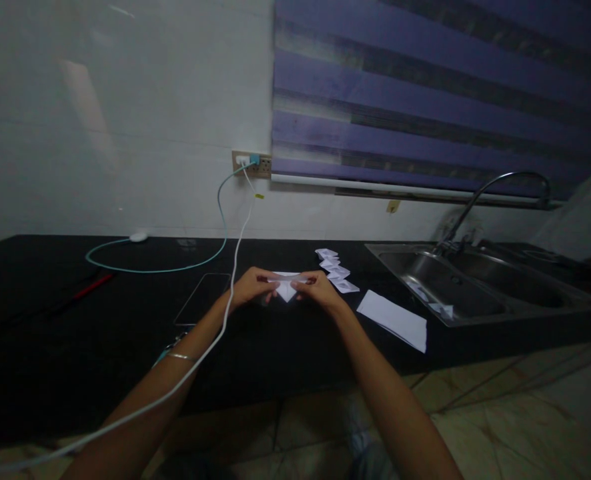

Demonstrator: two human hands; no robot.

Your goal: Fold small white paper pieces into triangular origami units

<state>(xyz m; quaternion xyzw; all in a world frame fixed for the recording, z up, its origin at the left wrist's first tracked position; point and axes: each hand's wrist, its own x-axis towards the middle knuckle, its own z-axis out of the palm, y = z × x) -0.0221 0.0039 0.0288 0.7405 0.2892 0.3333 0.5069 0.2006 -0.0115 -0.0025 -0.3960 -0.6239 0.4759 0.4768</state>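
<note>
Both my hands meet over the black counter (75,347) and hold one small folded piece of white paper (286,287) between them. My left hand (249,287) pinches its left side with fingers curled. My right hand (320,291) pinches its right side the same way. The paper's point hangs down between the two hands. A thin bangle sits on my left forearm.
Several folded white paper pieces (336,269) lie in a row behind my right hand. A stack of white sheets (394,320) lies near the steel sink (475,288) with its tap (500,193). A phone (203,298), white cable (235,267), teal cable (165,267) and red pen (93,287) lie at left.
</note>
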